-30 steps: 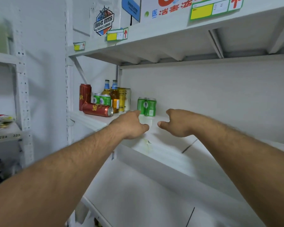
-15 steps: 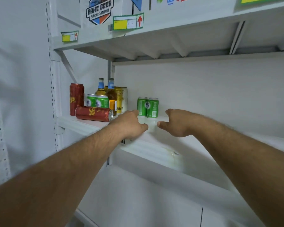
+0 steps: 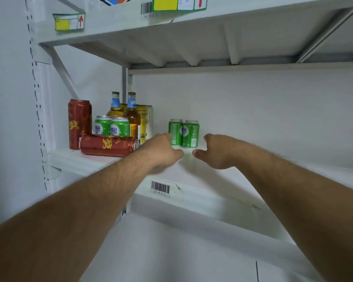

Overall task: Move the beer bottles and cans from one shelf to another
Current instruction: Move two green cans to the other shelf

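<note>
The shelf (image 3: 253, 180) is bare to the right of 2 green cans (image 3: 184, 133) standing upright, touching each other, well back from its front edge. Behind the lying red can (image 3: 108, 145), the bottles (image 3: 124, 112) are partly hidden. Left hand (image 3: 161, 150) and right hand (image 3: 216, 150) flank the pair, each grip half-spread and holding nothing; the left knuckles overlap the near can, contact unclear.

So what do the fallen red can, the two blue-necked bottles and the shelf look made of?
Fallen red can: apparently aluminium, glossy red print, bare silver end rim.
Bottles: likely clear glass, as amber liquid shows through; blue neck labels, possibly foil.
Shelf: seems white-painted metal, matte, with a folded front edge.
</note>
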`<state>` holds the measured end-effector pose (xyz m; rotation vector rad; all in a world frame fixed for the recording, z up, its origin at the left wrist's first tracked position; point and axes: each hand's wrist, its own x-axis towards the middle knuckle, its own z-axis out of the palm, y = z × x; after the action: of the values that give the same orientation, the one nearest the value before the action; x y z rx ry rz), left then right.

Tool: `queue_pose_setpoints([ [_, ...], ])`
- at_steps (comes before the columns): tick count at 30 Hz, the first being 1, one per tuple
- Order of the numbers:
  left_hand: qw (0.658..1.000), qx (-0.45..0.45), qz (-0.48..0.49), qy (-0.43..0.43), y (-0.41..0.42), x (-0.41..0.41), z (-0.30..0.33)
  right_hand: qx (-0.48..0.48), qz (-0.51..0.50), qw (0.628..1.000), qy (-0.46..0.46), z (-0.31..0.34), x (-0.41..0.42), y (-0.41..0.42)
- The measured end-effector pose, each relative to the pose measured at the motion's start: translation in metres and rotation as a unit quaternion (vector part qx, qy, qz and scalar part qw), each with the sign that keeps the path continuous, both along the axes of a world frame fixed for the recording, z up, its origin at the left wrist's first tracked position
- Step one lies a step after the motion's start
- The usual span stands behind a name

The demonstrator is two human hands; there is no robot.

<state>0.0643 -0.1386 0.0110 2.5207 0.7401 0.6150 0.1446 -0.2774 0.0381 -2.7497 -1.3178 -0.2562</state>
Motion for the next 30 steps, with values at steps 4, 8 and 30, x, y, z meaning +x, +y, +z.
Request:
queue_pose_setpoints([
  [4,1.000,0.001,0.000,0.002,0.007,0.019,0.006,-0.006,0.004,1.000,0.001,0.001,0.019,0.007],
  [8,1.000,-0.002,0.005,-0.004,0.022,0.037,0.016,0.008,-0.012,1.000,0.001,0.006,0.042,0.021],
  [30,0.989,-0.141,-0.007,-0.035,0.156,0.171,0.019,0.153,-0.111,0.980,0.063,0.020,0.157,0.146],
])
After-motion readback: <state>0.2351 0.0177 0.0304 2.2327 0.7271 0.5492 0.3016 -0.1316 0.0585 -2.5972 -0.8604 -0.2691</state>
